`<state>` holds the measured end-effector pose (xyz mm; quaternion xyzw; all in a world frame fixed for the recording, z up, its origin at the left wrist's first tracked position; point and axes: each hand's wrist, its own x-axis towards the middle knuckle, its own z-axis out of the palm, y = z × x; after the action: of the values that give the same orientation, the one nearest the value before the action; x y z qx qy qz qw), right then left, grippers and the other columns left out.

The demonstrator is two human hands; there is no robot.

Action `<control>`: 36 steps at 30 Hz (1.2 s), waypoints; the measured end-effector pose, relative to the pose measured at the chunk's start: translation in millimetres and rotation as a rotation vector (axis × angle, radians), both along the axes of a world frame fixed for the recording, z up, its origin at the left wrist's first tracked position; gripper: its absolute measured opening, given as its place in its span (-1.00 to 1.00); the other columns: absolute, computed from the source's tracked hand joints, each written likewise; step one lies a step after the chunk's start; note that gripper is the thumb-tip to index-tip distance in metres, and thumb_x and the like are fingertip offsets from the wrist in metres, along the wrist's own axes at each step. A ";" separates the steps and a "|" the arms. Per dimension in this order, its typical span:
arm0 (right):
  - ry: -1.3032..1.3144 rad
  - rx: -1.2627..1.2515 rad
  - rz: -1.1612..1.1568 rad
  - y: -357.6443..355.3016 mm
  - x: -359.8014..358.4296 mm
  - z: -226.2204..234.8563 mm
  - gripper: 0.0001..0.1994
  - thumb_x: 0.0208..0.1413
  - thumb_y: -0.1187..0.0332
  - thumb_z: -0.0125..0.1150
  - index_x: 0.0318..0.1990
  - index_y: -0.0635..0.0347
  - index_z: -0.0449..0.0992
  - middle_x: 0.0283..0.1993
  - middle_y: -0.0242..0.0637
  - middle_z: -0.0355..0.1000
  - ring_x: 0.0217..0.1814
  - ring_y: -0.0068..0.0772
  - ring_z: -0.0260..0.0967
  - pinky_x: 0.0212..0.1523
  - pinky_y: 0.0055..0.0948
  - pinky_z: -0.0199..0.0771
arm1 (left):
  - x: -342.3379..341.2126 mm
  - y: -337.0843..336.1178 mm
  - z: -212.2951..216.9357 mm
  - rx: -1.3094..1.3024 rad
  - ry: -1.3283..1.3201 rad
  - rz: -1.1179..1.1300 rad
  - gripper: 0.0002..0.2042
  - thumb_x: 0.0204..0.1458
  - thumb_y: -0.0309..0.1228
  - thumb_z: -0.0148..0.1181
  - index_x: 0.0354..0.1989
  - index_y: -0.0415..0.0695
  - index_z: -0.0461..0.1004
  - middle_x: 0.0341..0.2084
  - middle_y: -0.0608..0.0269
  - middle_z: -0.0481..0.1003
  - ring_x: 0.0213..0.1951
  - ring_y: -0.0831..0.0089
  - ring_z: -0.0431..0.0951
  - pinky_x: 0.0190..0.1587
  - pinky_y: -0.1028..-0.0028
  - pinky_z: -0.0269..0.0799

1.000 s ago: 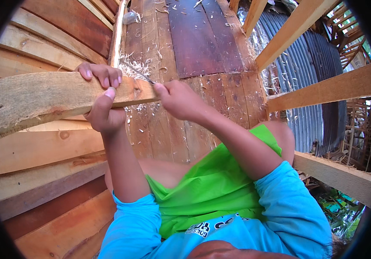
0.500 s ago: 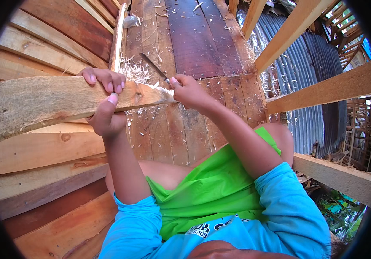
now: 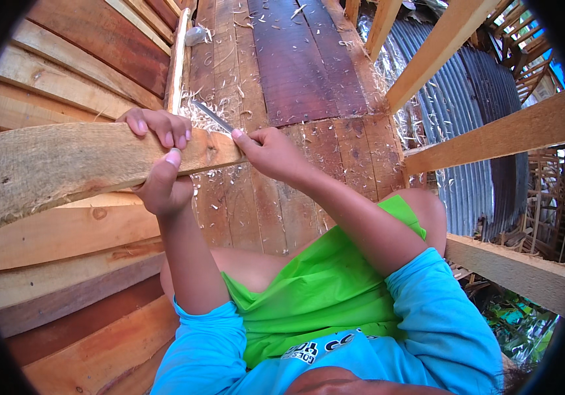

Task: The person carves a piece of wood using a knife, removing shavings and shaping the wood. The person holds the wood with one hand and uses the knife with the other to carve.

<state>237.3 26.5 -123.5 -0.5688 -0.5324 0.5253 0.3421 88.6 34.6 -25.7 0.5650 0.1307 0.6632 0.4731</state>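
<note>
A thick wooden beam [image 3: 52,161] reaches in from the left edge and narrows toward its right end. My left hand [image 3: 162,148] is closed around it, fingers over the far side and thumb on the near side. In my right hand [image 3: 266,153] is a knife, gripped by a handle that the fingers hide. Its narrow blade [image 3: 212,116] points to the far left, just beyond the beam's right end. That hand sits right at the tip of the beam, thumb along the knife.
Curled wood shavings [image 3: 213,112] lie over the plank floor [image 3: 276,204]. A plank wall [image 3: 98,46] rises on the left. To the right stand wooden railing posts [image 3: 440,52], with corrugated metal sheets [image 3: 457,125] beyond them. A small clear container [image 3: 197,35] lies by the wall.
My right hand and the knife have moved left along the beam's end. The beam's right end has shifted a little left, and my left hand keeps its hold.
</note>
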 end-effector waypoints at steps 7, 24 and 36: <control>0.292 -0.405 0.025 -0.4 8.5 16.6 -0.47 0.22 -0.10 -0.02 -0.69 0.02 0.19 -0.75 -0.55 0.02 -0.77 -0.68 -0.19 -0.74 -0.49 -0.23 | 2.5 -2.9 1.4 -0.013 0.069 0.034 -0.59 -0.33 -0.51 0.03 -0.21 -0.05 0.11 -0.48 0.25 0.18 -0.41 0.45 0.21 -0.21 0.36 0.20; 0.666 -0.747 0.168 2.9 20.5 15.1 -0.53 0.25 -0.08 -0.13 -0.63 -0.03 0.12 -0.76 -0.60 -0.08 -0.81 -0.72 -0.32 -0.80 -0.56 -0.39 | -9.0 2.1 0.0 0.063 0.066 -0.059 -0.59 -0.33 -0.61 -0.06 -0.18 -0.16 0.12 -0.49 0.16 0.22 -0.45 0.42 0.24 -0.29 0.35 0.26; 0.734 -0.593 -0.168 11.1 38.8 20.3 -0.53 0.25 -0.09 -0.11 -0.63 -0.05 0.12 -0.78 -0.60 -0.08 -0.81 -0.71 -0.31 -0.81 -0.56 -0.41 | -17.4 3.7 -1.1 0.041 0.056 -0.051 -0.59 -0.33 -0.57 -0.04 -0.19 -0.14 0.12 -0.50 0.15 0.21 -0.46 0.41 0.24 -0.28 0.33 0.25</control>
<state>276.1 37.6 -103.1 -0.4600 -0.1560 0.7912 0.3716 71.2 38.3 -26.8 0.5961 0.1160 0.6374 0.4743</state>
